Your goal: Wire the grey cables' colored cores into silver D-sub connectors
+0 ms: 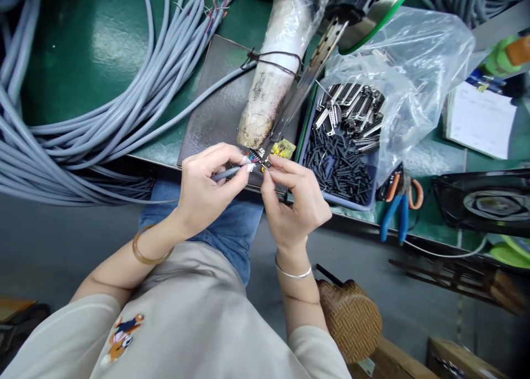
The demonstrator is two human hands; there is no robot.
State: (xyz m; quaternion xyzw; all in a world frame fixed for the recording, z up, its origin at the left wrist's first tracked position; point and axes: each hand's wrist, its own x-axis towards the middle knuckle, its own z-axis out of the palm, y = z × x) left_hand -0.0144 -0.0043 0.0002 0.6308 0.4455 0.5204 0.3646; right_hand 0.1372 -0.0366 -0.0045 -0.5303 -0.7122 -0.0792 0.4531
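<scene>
1. At the left edge of the green workbench [83, 47], the big bundle of grey cables [83, 119] hangs over the front edge. Its weight could, I think, drag on the one grey cable [226, 174] that is held and pull it from the fingers.
2. The blue tray [351, 205] of D-sub connectors [351, 111] and black sleeve pieces [339, 163] stands close to the front edge, just beside the right hand [296, 202]. A careless wrist may push it off.
3. The left hand [202, 188] pinches the grey cable between thumb and forefinger, at the front edge of the dark metal plate [215, 108]. A loose pinch would let it twist.
4. The right hand's thumb and forefinger press together on the coloured wire ends [253, 157]. These thin strands may bend, cross or break.
</scene>
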